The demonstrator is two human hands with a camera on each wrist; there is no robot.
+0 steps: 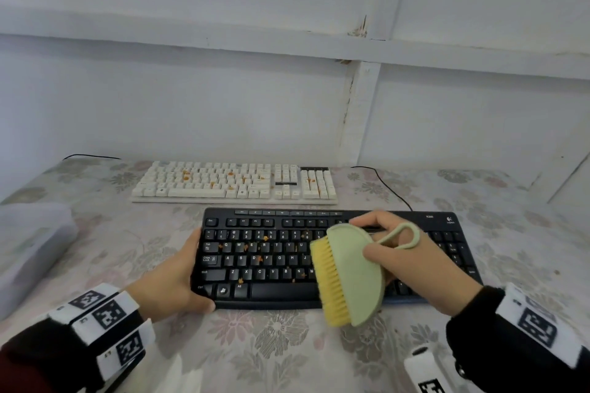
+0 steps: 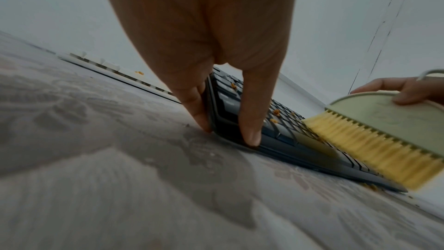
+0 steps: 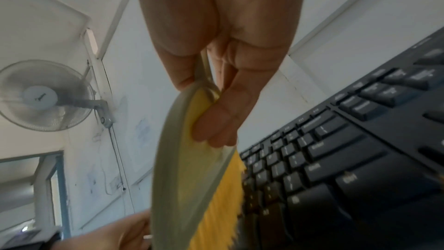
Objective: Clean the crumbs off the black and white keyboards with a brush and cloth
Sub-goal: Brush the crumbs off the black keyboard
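Over black keyboard [image 1: 335,260]: your right hand [image 1: 412,265] grips brush [image 1: 349,274]; your left hand [image 1: 174,281] clasps keyboard's left end.

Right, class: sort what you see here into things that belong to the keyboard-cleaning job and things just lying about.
Belongs to the job:
black keyboard
white keyboard
brush
crumbs
left hand, steadying the black keyboard
right hand, holding the brush

Just lying about:
plastic box
wall fan
tablecloth
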